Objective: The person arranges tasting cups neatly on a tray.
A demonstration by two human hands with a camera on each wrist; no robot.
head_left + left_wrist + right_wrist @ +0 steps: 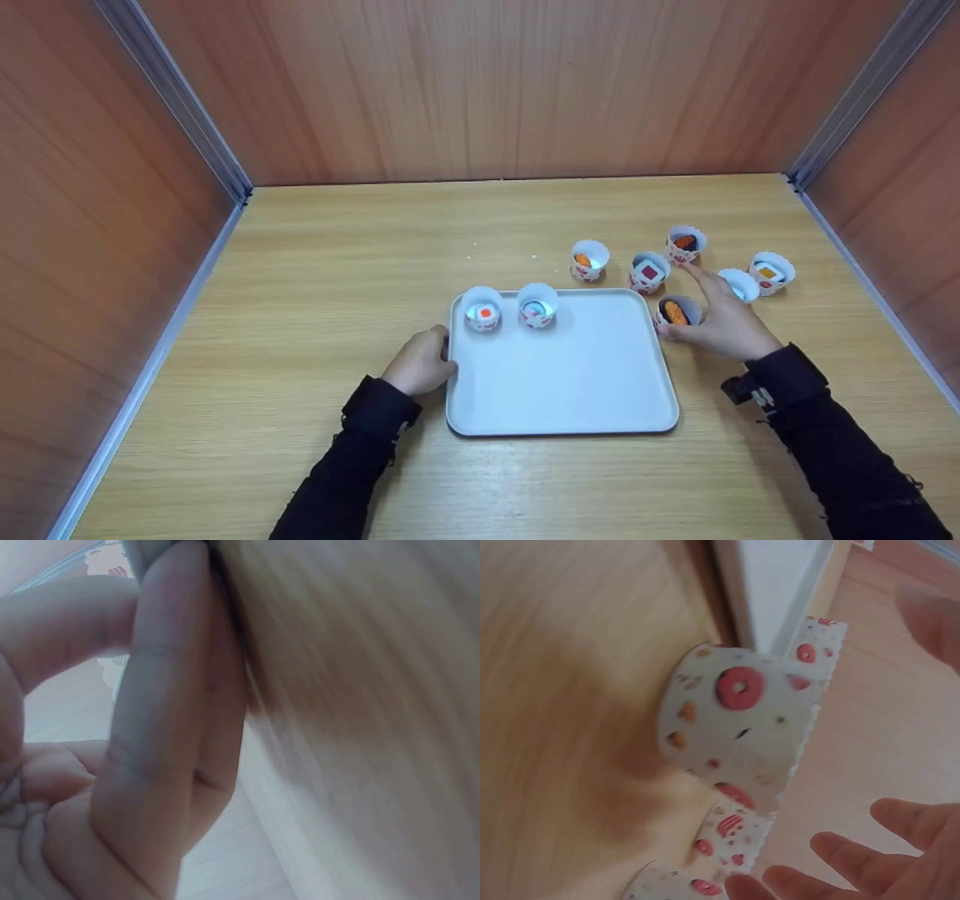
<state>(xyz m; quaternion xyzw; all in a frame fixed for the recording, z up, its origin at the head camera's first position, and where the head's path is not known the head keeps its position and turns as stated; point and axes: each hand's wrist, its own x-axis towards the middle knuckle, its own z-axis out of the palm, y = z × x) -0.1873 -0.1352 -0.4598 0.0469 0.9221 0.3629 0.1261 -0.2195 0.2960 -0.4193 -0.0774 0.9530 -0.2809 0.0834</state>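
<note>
A person's left hand [420, 362] pinched the left edge of a white tray [562, 382] on a wooden tabletop [300, 315]; its grip was closed on the rim, with the fingers bent. The right hand [724, 319] had its grip spread wide, thumb on the near side and fingers reaching to the far side, around a printed paper cup [757, 727] holding an orange piece. The right wrist view showed a gap between the thumb and this cup, which stood on the tabletop just beside the tray's right edge. Two similar cups stood at the tray's far left: a left cup [480, 297] and, beside it, a right cup [538, 293]. Five more cups, including a far cup [686, 232] near the right fingertips, stood beyond and to the right.
</note>
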